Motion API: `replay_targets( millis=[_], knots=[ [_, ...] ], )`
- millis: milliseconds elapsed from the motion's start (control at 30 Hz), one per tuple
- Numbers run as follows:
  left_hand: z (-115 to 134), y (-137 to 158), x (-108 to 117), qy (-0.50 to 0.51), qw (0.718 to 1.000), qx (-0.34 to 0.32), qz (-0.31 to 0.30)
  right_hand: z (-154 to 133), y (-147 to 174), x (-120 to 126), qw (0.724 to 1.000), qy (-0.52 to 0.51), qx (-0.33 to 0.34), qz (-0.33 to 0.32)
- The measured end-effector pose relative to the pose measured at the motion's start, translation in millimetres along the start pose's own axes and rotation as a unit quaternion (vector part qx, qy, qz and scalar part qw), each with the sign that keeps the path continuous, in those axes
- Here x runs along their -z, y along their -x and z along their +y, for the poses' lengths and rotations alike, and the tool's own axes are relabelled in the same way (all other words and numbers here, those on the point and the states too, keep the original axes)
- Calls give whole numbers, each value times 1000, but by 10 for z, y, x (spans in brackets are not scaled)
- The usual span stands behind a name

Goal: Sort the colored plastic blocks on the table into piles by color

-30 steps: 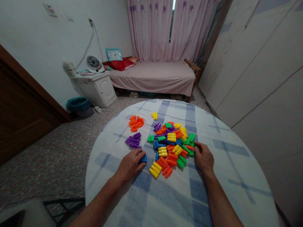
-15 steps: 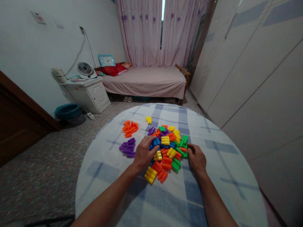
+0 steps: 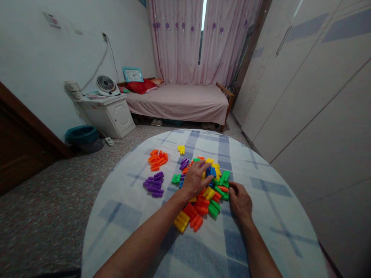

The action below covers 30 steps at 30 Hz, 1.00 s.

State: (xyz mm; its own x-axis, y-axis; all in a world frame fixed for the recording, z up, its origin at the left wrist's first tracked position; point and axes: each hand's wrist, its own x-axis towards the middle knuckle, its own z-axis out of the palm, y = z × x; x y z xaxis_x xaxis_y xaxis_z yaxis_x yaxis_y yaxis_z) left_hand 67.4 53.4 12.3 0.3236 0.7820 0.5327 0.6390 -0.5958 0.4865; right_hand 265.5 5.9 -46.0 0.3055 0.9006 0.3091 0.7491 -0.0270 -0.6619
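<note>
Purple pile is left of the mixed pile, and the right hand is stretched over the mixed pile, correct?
Wrong hand: the head view shows the left hand over the mixed pile, the right hand at its right edge. The purple pile is left of it.

From my distant place I see two human hands, a left hand point(image 3: 197, 179) and a right hand point(image 3: 241, 201), both bare. On each hand I can distinguish slender fingers point(image 3: 203, 165) and a thumb point(image 3: 207, 180); the nails are too small for me to describe. Each wrist point(image 3: 185, 196) is narrow. The left forearm point(image 3: 145, 239) and the right forearm point(image 3: 262, 247) are also bare, and they become wider towards the lower border, where my view cuts them.
</note>
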Motion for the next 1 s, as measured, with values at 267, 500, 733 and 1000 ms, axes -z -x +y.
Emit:
replay_targets(
  millis=[267,500,733,1000],
  knots=[
    [-409,471,285,-20,979,187,77,-10,3,1,1000,5,-13,0],
    [-677,72,241,-123,968,213,-46,-33,8,22,1000,15,-12,-4],
    [-848,-191,105,-160,947,261,-97,-18,8,11,1000,16,-17,-2],
    [-875,-213,133,-152,945,268,-106,-11,3,10,1000,9,-18,-5]
  ],
)
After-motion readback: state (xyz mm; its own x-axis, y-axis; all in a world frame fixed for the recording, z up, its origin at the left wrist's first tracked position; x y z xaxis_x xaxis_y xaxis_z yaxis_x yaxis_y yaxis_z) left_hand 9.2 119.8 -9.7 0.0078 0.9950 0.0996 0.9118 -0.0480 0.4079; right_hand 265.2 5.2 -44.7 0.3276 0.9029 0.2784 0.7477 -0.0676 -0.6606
